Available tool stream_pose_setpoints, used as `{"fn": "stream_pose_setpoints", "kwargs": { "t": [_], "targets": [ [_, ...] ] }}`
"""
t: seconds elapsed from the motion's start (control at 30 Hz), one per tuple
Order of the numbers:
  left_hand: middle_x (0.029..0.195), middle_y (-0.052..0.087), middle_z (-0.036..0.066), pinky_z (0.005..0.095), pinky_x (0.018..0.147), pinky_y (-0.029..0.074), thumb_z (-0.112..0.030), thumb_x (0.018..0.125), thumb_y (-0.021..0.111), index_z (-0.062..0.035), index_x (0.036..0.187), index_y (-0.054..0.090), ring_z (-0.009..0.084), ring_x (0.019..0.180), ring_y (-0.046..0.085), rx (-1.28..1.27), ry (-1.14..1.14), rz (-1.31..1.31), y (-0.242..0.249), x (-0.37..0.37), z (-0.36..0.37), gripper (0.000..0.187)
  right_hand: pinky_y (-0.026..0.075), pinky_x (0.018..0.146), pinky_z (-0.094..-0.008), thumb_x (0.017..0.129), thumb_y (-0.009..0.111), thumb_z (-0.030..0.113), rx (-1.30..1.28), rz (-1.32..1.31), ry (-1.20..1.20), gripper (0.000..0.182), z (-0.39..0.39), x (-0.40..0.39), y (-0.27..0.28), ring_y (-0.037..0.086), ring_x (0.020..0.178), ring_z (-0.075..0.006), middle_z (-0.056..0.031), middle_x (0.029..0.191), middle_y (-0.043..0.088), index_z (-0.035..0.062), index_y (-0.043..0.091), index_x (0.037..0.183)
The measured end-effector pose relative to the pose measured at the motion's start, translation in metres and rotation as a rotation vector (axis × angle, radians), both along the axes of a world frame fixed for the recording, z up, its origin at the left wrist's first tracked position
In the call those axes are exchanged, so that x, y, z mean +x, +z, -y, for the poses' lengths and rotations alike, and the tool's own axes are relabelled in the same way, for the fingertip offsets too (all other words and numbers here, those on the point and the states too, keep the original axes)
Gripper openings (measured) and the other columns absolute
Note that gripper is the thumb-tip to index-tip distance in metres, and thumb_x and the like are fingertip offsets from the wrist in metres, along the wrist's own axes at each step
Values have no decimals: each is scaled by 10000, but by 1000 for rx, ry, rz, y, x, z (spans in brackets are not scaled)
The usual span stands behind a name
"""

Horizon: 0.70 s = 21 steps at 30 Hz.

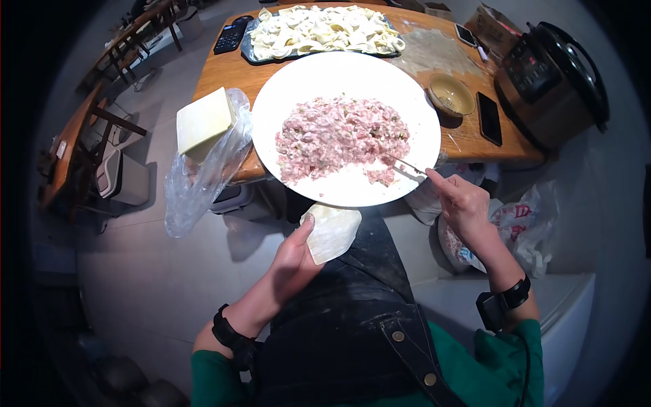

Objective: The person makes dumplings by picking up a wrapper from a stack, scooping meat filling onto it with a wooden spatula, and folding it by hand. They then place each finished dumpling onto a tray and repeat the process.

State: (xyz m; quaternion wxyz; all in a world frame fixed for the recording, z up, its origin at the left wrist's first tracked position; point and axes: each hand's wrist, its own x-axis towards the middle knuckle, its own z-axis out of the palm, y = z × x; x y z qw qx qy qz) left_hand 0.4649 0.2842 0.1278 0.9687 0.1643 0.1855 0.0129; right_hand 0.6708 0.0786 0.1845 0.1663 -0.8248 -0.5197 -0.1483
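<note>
My left hand [296,252] holds a square wonton wrapper [332,232] below the front rim of a big white plate [271,88], thumb on top of it. A mound of minced meat filling [339,132] with green bits lies on the plate. My right hand [462,202] grips a thin utensil [407,165], whose tip touches the meat at the right side of the mound. Its exact kind I cannot make out. To the left of the plate, a stack of wrappers [205,120] rests on a clear plastic bag [203,197].
A tray heaped with folded wontons [325,30] stands at the back of the wooden table [224,68]. Right of the plate are a small bowl [452,95], a phone [489,119] and an electric cooker [553,81]. Plastic bags [522,224] sit below the table's right side.
</note>
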Motion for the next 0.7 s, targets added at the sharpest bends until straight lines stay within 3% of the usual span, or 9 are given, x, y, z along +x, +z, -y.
{"fn": "stream_pose_setpoints", "kwargs": {
  "t": [0.13, 0.2, 0.37, 0.43, 0.53, 0.6, 0.7],
  "targets": [
    [1411, 324, 160, 404, 1102, 247, -248, 988, 289, -5, 1385, 223, 277, 1298, 338, -18, -21, 31, 4, 11, 1, 470, 418, 453, -349, 762, 594, 29, -93, -11, -40, 363, 2, -7, -8, 555, 520, -227, -47, 626, 538, 170, 629, 1094],
    [1414, 319, 159, 401, 1105, 240, -243, 989, 283, -6, 1387, 218, 271, 1301, 332, -17, -12, 65, 6, 14, 1, 468, 425, 463, -352, 766, 587, 24, -57, -190, 18, 344, -1, -14, -2, 557, 522, -238, -60, 611, 537, 147, 635, 1083],
    [1417, 313, 155, 404, 1106, 238, -250, 990, 278, -8, 1387, 214, 265, 1302, 331, 6, -10, 84, 10, 16, 3, 469, 440, 500, -356, 772, 575, 18, -99, -244, -61, 336, -6, -14, -1, 568, 536, -247, -78, 628, 557, 133, 639, 1081],
    [1417, 313, 154, 405, 1105, 240, -253, 990, 277, -9, 1387, 210, 264, 1301, 333, 18, 0, 77, 11, 17, 4, 471, 440, 504, -361, 770, 565, 12, -65, -432, 8, 355, -13, -25, 1, 572, 547, -241, -78, 632, 558, 136, 631, 1097],
    [1412, 317, 155, 411, 1100, 247, -257, 990, 277, -10, 1386, 208, 266, 1297, 338, 7, -5, 50, 12, 15, 3, 473, 438, 491, -346, 747, 565, -10, -78, -451, 130, 406, -18, -52, 4, 572, 555, -232, -65, 626, 546, 137, 614, 1122],
    [1363, 374, 161, 407, 1073, 285, -280, 993, 261, 5, 1368, 236, 269, 1260, 384, -3, 12, 20, 13, 13, 4, 472, 433, 470, -319, 700, 582, -48, -110, -244, 201, 503, -20, -73, 0, 566, 573, -210, -40, 642, 540, 150, 594, 1162],
    [1357, 380, 164, 417, 1068, 293, -281, 991, 268, 7, 1365, 243, 273, 1254, 392, 21, 22, 57, 4, 5, 0, 472, 436, 473, -321, 697, 584, -52, -116, -192, 210, 505, -14, -81, -8, 572, 592, -204, -37, 646, 540, 150, 597, 1159]
  ]
}}
